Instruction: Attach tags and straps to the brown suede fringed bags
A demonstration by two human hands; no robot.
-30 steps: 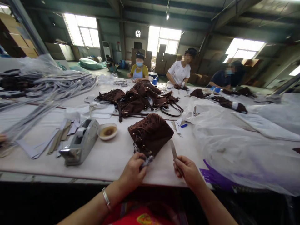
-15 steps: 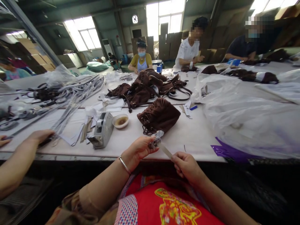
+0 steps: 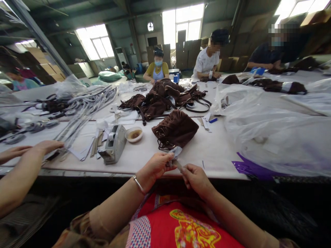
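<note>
My left hand (image 3: 156,168), a bangle at its wrist, pinches a small piece wrapped in clear plastic (image 3: 176,151). Its exact kind is hidden by the fingers. From that piece a flat, pale strip (image 3: 178,165) runs to my right hand (image 3: 198,179), whose thumb and fingers are closed on its other end. Both hands hover over the table's near edge. Just beyond them lies a dark brown gathered bag (image 3: 178,129), with drawstring cords on its left side. Neither hand touches it.
A grey tape dispenser (image 3: 112,146) and a shallow dish with brown residue (image 3: 134,134) stand left of the bag. Behind lie more brown bags (image 3: 160,100). Plastic sheeting (image 3: 279,127) covers the right side. A co-worker's hands (image 3: 38,150) work at far left, beside plastic-wrapped straps (image 3: 80,117).
My right hand has moved left, closer to my left hand, so less of the strip shows between them. At the far side, the person in white has bent lower.
</note>
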